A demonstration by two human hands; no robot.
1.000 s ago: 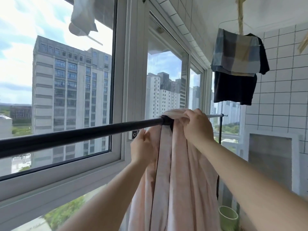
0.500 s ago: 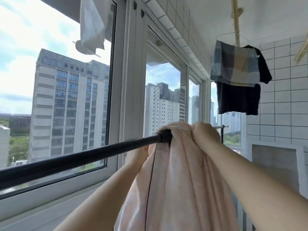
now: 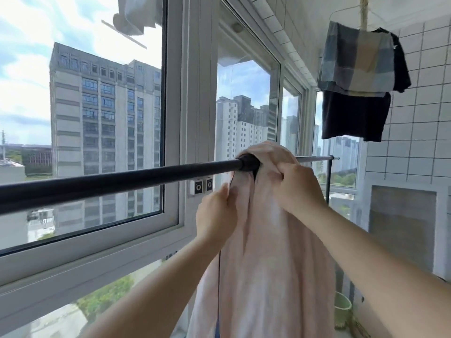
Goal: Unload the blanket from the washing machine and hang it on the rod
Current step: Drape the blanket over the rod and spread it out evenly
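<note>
The pink blanket point(image 3: 266, 252) is shown draped over the dark rod point(image 3: 117, 178), gathered into a narrow bunch at the point where the rod's black sleeve meets its thinner pale section. The rod's long axis runs from the near left, past both hands, to the far right; the blanket hangs straight down from it, directly between and below the hands. The right hand point(image 3: 296, 189) is clenched on a fold of the blanket just under the rod, and is the nearer to the rod. The left hand point(image 3: 216, 213) pinches the blanket's left edge, lower and just beside the bunch. Spreading is judged to remain: the bare length of rod lies to the left of the left hand, so the cloth would be drawn that way along the axis.
</note>
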